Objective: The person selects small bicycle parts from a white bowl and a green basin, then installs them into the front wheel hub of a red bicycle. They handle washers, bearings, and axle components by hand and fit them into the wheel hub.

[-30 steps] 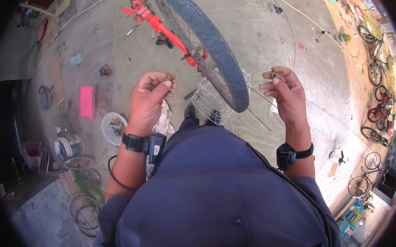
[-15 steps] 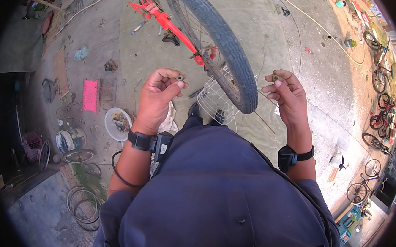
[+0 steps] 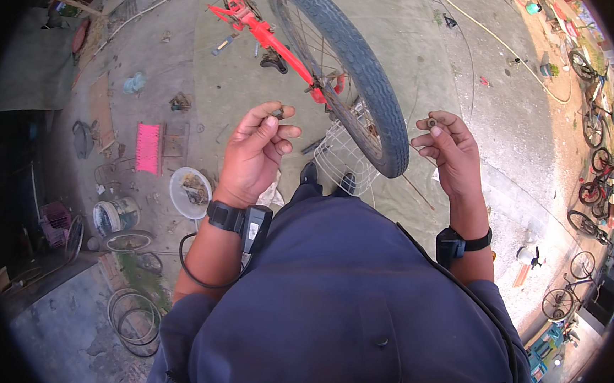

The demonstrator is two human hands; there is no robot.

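Between the thumb and forefinger of my left hand (image 3: 253, 152) is a small metal nut (image 3: 278, 113), seen partly from the side; the other fingers are loosely curled. A second small nut (image 3: 431, 122), its hole showing, is pinched in the fingertips of my right hand (image 3: 455, 156). Between and beyond my hands stands an upturned bicycle with a red frame (image 3: 273, 43) and a black-tyred wheel (image 3: 366, 66) slanting toward me. Neither hand touches the wheel. A white wire basket (image 3: 333, 157) sits below it, partly hidden by the tyre.
On the ground to the left are a white bowl (image 3: 179, 200) of small parts, a pink woven seat (image 3: 149, 148), a bucket (image 3: 118, 215) and loose tyres (image 3: 132, 317). Parked bicycles (image 3: 594, 125) line the far right. A pale hose (image 3: 484, 29) crosses the ground.
My left hand has rotated and its lower fingers have spread, so its nut has tilted. My right hand keeps nearly the same pose. The whole view has shifted slightly.
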